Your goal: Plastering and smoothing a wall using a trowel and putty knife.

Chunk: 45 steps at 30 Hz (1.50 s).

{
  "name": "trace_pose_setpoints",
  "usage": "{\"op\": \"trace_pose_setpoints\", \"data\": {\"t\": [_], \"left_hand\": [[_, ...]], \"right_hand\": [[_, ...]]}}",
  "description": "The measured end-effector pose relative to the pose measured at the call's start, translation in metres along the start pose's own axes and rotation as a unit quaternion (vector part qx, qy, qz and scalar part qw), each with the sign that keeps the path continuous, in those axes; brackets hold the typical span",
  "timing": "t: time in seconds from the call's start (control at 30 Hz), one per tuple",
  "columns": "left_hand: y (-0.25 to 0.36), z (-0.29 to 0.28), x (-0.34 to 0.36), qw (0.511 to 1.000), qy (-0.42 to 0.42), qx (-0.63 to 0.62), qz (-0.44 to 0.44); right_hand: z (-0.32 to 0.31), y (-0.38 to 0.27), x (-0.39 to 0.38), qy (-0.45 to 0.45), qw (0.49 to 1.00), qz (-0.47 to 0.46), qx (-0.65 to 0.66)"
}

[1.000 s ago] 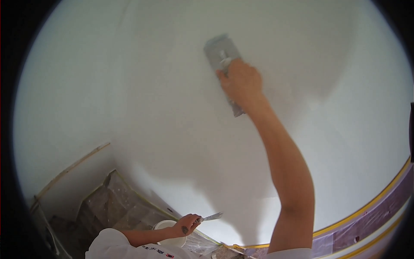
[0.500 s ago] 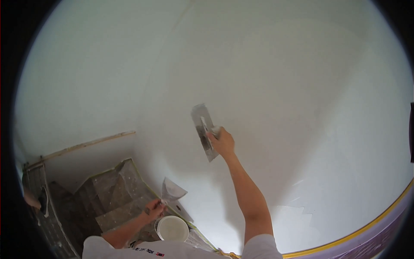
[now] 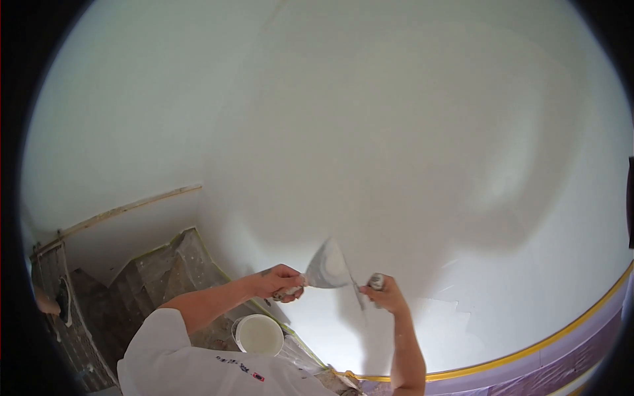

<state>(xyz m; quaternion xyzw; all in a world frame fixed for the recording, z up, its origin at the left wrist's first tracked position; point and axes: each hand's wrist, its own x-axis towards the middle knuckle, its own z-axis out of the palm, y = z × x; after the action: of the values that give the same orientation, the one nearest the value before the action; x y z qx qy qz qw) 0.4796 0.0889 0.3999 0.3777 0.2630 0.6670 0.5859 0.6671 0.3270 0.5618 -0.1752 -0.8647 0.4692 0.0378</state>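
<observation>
My left hand (image 3: 282, 284) is closed around the handle of a wide putty knife (image 3: 319, 272). A pale patch of filler lies on its flared blade. My right hand (image 3: 391, 296) grips a finishing trowel (image 3: 357, 290) by its handle, and the trowel's flat blade is seen almost edge-on. The two blades meet, or nearly so, in front of the white wall (image 3: 396, 132); contact is hard to tell. Below my left forearm stands a white bucket (image 3: 237, 335) with pale contents.
Spattered sheeting (image 3: 162, 274) covers stair-like steps at lower left. A wooden strip (image 3: 125, 210) runs along the left wall. Yellow tape (image 3: 475, 371) and purple film (image 3: 561, 362) edge the lower right. Bare skin (image 3: 46, 301), possibly another person's, shows at far left.
My right hand has brought the trowel off the wall, down and right, turning it edge-on. My left hand has raised the putty knife up and right to meet it.
</observation>
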Motion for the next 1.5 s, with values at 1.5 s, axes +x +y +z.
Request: {"op": "trace_pose_setpoints", "data": {"t": [1.5], "left_hand": [[-0.206,-0.012,-0.134,0.899,0.414,-0.136,0.054]], "right_hand": [[0.145,0.029,0.382,0.089,0.818,-0.197,-0.532]]}}
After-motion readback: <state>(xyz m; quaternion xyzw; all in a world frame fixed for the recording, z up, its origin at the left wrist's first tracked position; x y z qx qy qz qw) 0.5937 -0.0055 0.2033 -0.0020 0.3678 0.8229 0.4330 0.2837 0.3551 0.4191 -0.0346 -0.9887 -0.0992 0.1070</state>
